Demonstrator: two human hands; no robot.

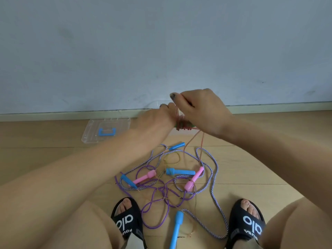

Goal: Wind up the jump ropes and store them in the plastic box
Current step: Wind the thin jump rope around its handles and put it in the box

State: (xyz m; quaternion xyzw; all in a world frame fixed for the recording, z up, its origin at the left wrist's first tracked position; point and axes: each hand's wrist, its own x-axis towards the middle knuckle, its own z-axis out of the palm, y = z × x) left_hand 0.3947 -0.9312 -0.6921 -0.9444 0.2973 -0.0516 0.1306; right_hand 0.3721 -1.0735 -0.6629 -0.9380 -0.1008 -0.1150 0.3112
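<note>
Head view — left hand (158,117) gripping green handles (181,125), right hand (201,108) pinching the red rope (195,139) mid-wind — tangled ropes (161,187) untouched, box (156,105) barely visible.

Red rope (181,125) wound in coils round green handles, held up, loose end trailing down. Striped rope (210,164) and purple rope (158,200) tangled on floor among blue and pink handles. Clear box (158,105) mostly hidden by wall; lid (106,130) flat beside.

A plain grey-blue wall (161,42) meets pale wooden floor (45,141) at a light skirting board (269,107).
</note>
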